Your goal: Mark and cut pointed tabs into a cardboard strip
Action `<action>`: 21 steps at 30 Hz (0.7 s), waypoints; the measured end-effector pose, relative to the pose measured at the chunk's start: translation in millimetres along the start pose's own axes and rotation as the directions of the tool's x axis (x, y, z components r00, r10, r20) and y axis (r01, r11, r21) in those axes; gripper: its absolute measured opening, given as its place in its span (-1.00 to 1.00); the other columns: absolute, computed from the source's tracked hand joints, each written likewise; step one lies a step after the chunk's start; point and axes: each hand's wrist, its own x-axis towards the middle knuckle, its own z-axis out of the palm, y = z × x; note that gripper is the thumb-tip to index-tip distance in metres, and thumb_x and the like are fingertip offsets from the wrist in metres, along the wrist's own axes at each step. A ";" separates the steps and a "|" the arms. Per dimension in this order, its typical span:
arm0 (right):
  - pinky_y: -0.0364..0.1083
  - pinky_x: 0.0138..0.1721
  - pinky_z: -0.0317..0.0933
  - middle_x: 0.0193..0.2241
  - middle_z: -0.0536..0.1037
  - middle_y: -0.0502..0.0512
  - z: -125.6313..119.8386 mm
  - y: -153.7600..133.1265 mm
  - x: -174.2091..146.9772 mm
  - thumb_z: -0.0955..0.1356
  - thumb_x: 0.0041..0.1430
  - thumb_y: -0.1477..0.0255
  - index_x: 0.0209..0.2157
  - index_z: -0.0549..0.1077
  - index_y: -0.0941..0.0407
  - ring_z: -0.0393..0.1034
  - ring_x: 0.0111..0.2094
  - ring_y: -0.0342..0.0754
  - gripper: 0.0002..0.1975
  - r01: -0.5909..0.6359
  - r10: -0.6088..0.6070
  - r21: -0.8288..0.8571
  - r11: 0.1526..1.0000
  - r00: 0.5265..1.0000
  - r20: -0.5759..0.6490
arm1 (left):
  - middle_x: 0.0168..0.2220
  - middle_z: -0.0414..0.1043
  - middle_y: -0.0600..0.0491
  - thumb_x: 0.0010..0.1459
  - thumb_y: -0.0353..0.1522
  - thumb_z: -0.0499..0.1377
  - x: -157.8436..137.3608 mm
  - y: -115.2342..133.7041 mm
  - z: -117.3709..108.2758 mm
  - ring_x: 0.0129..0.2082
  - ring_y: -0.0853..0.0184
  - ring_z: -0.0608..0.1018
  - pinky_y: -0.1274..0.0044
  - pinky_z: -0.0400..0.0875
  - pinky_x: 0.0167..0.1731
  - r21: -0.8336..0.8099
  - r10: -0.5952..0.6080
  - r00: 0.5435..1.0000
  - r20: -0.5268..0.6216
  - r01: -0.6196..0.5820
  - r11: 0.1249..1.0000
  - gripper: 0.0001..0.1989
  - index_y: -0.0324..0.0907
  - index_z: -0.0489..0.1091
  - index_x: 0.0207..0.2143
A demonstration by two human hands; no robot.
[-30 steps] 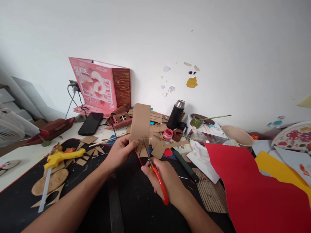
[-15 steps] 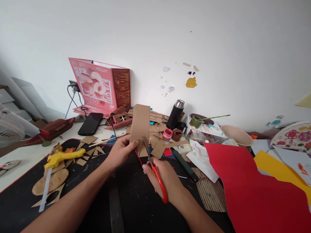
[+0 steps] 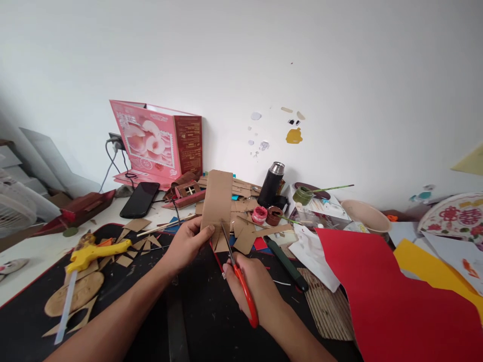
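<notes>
A tall strip of brown cardboard (image 3: 218, 198) stands nearly upright in my left hand (image 3: 190, 242), pinched at its lower left edge with the thumb in front. My right hand (image 3: 254, 286) grips red-handled scissors (image 3: 245, 291), fingers wrapped round the handles. The blades point up and left, lying at the lower part of the strip just right of my left thumb. Whether the blades are parted is hard to make out. Beneath my hands lies a black cutting mat (image 3: 211, 322), and a metal ruler (image 3: 175, 322) rests on it between my forearms.
At left lie a yellow glue gun (image 3: 90, 255) and cardboard scraps (image 3: 138, 224). A phone (image 3: 139, 199) and pink box (image 3: 154, 141) sit behind. Paint jars (image 3: 259, 215), a black thermos (image 3: 271, 185) and a green cutter (image 3: 285, 262) are right of centre. Red paper (image 3: 396, 286) covers the right.
The whole view has shifted slightly, so things appear a little lower. My hands keep the same hold on the cardboard strip and the scissors, with the blades still at its lower part.
</notes>
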 end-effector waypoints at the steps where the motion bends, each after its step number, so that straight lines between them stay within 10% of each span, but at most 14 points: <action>1: -0.13 -0.29 0.28 -0.33 0.72 0.15 0.4 0.2 0.0 0.35 0.53 0.41 -0.23 0.54 0.10 0.65 -0.31 0.04 -0.81 -0.009 0.009 0.000 1.000 1.000 0.000 | -0.58 0.29 0.17 0.02 0.09 0.45 0.0 0.0 0.0 -0.59 0.46 0.14 0.58 0.04 -0.58 -0.002 -0.003 1.000 0.002 0.003 1.000 -0.48 -0.17 0.46 -0.47; 21: -0.11 -0.20 0.36 -0.29 0.75 0.20 2.0 -1.8 0.5 0.40 0.50 0.40 -0.19 0.59 0.10 0.71 -0.22 0.12 -0.87 -0.034 0.034 0.001 0.999 0.999 -0.001 | -0.59 0.29 0.17 -0.02 0.13 0.47 0.7 -6.1 -1.8 -0.60 0.47 0.14 0.58 0.06 -0.57 -0.043 -0.034 0.999 0.006 0.034 0.998 -0.44 -0.19 0.51 -0.45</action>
